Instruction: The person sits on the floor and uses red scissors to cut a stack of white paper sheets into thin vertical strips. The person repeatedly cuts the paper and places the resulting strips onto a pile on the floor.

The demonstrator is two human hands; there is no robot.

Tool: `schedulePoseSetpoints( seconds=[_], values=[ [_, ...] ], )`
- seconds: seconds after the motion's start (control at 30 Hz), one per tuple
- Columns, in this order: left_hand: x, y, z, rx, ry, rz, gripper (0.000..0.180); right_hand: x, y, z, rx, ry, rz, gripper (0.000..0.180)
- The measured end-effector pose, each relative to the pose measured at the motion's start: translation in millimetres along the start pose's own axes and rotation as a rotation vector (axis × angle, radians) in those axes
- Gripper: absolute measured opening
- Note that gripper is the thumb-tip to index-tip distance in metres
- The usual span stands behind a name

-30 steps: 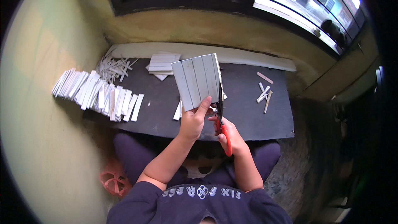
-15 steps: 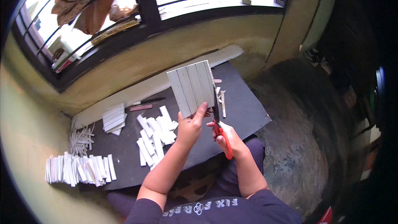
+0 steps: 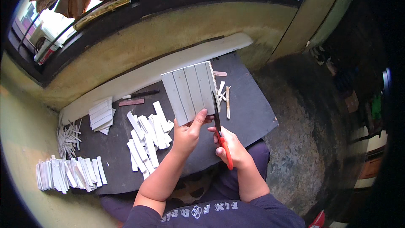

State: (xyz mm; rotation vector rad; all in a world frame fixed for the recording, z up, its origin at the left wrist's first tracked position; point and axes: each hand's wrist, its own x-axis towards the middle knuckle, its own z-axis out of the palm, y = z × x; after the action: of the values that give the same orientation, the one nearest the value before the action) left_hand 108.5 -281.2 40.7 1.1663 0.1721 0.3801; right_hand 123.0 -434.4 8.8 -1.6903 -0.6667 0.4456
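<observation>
The left hand [image 3: 187,134] grips a lined white panel [image 3: 188,90] by its lower edge, thumb on the front face, and holds it up over the black counter [image 3: 249,105]; the right hand [image 3: 236,147] is closed around the handles of red-handled scissors [image 3: 226,151]; their dark blades point up along the panel's right-hand edge, though how far they bite cannot be told.

To the left of the panel, on the counter, a loose heap of white strips [image 3: 150,145] lies near the left forearm; farther left, a long row of strips [image 3: 69,174] stands packed side by side, with a tangle of thin slivers [image 3: 68,139] just beyond; a small stack of lined squares [image 3: 101,113] sits near the slivers; between that stack and the panel lie a dark slender tool [image 3: 142,95] and a reddish flat stick [image 3: 131,102]; to the right of the blades rest a pale narrow stick [image 3: 228,103] and a few short white pieces [image 3: 221,88].
</observation>
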Motion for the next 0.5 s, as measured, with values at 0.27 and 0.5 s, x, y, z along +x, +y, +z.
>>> schedulePoseSetpoints(
  seconds=[0.27, 0.5],
  values=[
    [0.4, 3.5, -1.4, -0.044, 0.027, -0.021, 0.017, 3.2, 7.5, 14.8, 0.182, 0.027, 0.057, 0.092],
    [1.8, 6.6, -3.1, -0.037, 0.041, -0.038, 0.017, 5.6, 6.9, 17.0, 0.188, 0.044, 0.05, 0.089]
  ],
)
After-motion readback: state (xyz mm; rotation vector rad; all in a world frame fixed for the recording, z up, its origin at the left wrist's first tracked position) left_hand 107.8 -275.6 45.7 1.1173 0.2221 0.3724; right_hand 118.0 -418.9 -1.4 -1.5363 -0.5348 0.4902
